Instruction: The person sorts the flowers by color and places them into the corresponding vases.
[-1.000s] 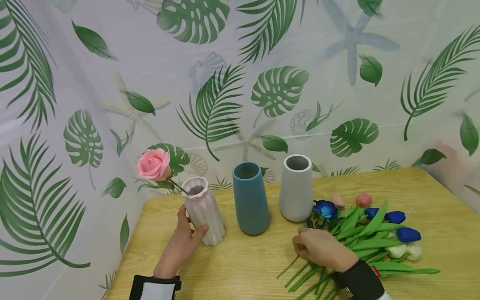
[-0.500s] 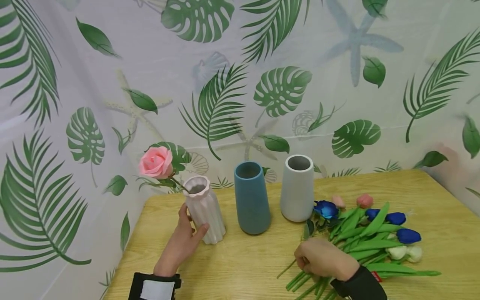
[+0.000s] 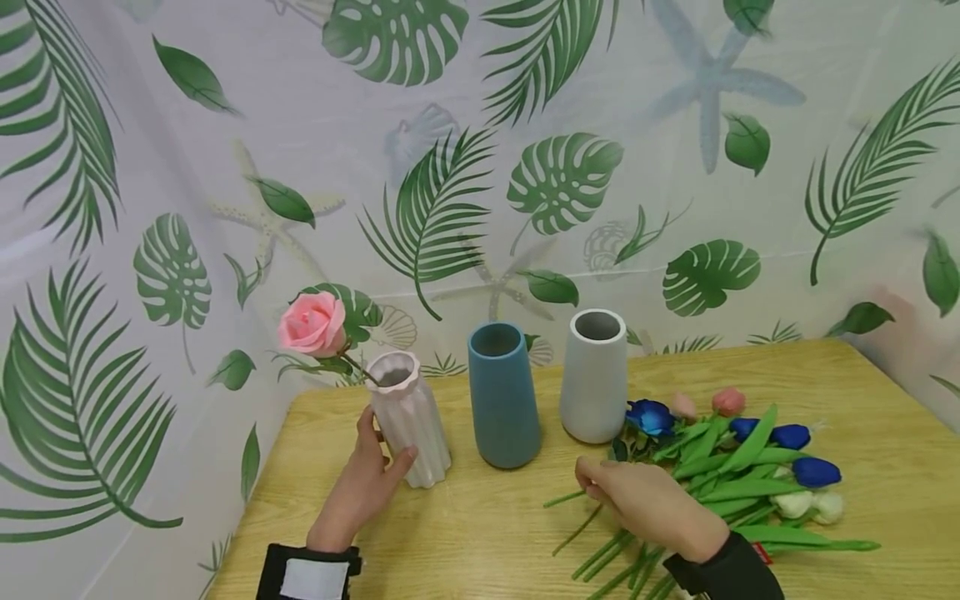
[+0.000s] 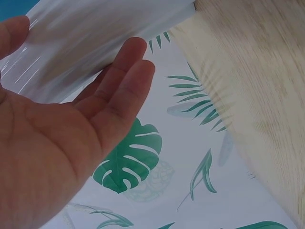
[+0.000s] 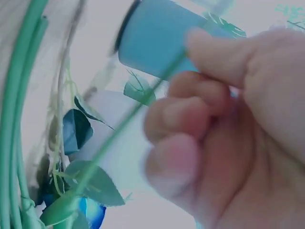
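My left hand (image 3: 363,492) holds the pinkish-white fluted vase (image 3: 411,425), thumb on its near side and fingers round its left. In the left wrist view two fingers extend beside the vase. A pink rose (image 3: 311,325) leans out of its mouth to the left. My right hand (image 3: 652,504) pinches a thin green flower stem (image 5: 128,119) between thumb and index finger, the other fingers curled. The stem's cut end pokes out left of the hand; which blossom it carries is hidden. Beneath and beside that hand lies a heap of artificial tulips (image 3: 738,467) with a blue rose (image 3: 651,418).
A blue vase (image 3: 505,400) and a white vase (image 3: 594,379) stand upright in the middle of the wooden table (image 3: 480,533). Behind the table hangs a leaf-printed curtain (image 3: 480,192). Bundled stems reach the table's front, below my right hand.
My right hand has lifted slightly and shifted left, drawing out a green stem whose end now shows. A pale pink blossom in the heap has shifted slightly. My left hand stays on the vase.
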Motion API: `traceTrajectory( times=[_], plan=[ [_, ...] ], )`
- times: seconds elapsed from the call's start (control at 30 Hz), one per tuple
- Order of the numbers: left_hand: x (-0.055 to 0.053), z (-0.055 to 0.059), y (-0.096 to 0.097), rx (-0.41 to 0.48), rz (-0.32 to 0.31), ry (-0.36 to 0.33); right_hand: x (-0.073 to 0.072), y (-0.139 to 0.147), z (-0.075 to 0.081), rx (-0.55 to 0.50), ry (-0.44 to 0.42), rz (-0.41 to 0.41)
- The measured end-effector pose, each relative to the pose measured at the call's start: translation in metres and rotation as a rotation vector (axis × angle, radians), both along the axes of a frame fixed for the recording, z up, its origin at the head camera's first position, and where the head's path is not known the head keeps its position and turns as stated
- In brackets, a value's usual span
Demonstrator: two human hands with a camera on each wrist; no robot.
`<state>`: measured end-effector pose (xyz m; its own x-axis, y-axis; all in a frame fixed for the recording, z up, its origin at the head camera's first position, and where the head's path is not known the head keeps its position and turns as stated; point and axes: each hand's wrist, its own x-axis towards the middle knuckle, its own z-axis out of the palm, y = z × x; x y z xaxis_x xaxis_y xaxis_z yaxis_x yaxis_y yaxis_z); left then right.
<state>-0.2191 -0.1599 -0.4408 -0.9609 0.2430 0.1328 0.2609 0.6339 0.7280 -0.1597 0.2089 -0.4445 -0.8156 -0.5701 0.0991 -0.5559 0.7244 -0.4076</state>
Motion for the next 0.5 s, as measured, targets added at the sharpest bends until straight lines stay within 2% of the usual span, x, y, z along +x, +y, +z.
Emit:
traceTrajectory(
  times=[0.07, 0.13, 0.23, 0.3, 0.37, 0.5],
  plan=[
    [0.000, 0.001, 0.000, -0.001, 0.001, -0.003, 0.002, -0.004, 0.002, -0.014, 0.072, -0.063],
    [0.000, 0.001, 0.000, -0.004, -0.003, 0.001, 0.002, -0.010, 0.003, -0.091, 0.052, -0.122],
    [0.000, 0.000, 0.000, -0.008, -0.004, 0.008, 0.003, -0.018, 0.002, -0.339, -0.126, -0.185],
    [0.000, 0.000, -0.001, -0.010, 0.000, 0.005, 0.003, -0.023, 0.002, -0.557, -0.319, -0.211],
    [0.000, 0.000, -0.001, -0.008, 0.002, 0.001, 0.004, -0.028, 0.003, -0.739, -0.477, -0.245],
    [0.000, 0.000, -0.001, -0.005, 0.005, -0.003, 0.009, -0.042, 0.010, -1.064, -0.691, -0.376]
  ],
)
